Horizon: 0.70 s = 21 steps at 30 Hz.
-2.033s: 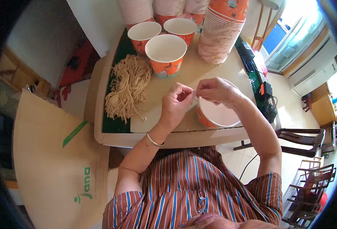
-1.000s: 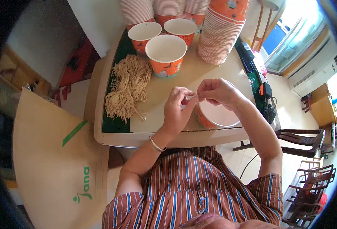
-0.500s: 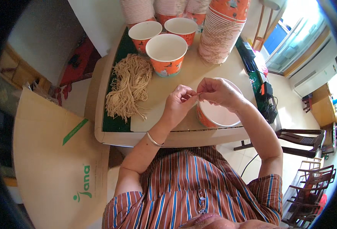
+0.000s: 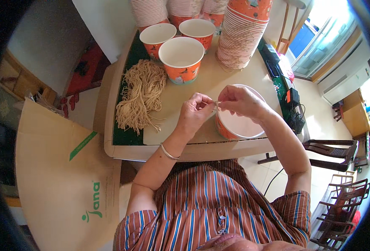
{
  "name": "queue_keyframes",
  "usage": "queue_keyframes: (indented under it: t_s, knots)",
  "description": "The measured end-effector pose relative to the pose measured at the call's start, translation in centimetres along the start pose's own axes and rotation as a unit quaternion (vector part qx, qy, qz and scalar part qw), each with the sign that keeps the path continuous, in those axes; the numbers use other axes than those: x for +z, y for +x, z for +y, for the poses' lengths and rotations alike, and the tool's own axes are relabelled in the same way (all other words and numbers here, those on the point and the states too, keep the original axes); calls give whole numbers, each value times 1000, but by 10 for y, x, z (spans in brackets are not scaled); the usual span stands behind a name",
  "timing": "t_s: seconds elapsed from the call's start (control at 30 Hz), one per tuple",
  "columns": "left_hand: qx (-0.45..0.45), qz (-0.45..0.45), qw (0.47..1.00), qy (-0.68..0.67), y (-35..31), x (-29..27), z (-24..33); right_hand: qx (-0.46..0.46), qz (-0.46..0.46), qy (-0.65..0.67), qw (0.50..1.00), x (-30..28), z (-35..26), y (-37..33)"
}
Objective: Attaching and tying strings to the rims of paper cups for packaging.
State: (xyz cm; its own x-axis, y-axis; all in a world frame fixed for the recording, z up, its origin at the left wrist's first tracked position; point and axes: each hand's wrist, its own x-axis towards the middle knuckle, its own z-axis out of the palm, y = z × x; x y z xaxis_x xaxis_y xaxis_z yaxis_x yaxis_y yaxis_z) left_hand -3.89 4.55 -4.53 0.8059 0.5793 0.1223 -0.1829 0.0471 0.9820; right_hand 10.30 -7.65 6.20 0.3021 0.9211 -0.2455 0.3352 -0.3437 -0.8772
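Note:
Close to the table's front edge stands an orange-printed paper bucket (image 4: 224, 129) with a white inside. Over its left rim my left hand (image 4: 193, 115) and my right hand (image 4: 244, 103) meet, fingertips almost touching. Both pinch a thin pale string (image 4: 216, 104), of which only a short bit shows between the fingers. Whether the string is fixed to the bucket, I cannot tell. Left of the hands lies a loose bundle of beige strings (image 4: 141, 96). Beyond the hands are more open paper buckets, the nearest one (image 4: 181, 74) orange with a white rim.
A tall stack of nested buckets (image 4: 239, 46) rises at the back right of the table, with further stacks (image 4: 147, 12) behind. Black devices and cables (image 4: 294, 108) line the right edge. A large cardboard sheet (image 4: 63, 167) stands at the left; a dark chair (image 4: 331, 152) is at right.
My fingertips have drawn slightly apart, and the pinched string shows a little more between them. The buckets and string bundle have not moved on the table; the view has shifted a little.

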Motion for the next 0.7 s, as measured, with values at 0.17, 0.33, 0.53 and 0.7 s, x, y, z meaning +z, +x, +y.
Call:
queue_keyframes:
  t_s: [0.17,0.33,0.53,0.7]
  knots:
    - [12,11,999,35,-3,3,7,-41,15,-55,998,3,18,6]
    - [-6,4,1000,0,-5,4,12,-57,34,-79,995,6,30,11]
    - [-26,-1,999,-22,-6,5,12,-76,50,-79,993,9,36,13]
    - [-41,-11,999,-24,-6,3,12,-62,42,-84,994,11,30,11]
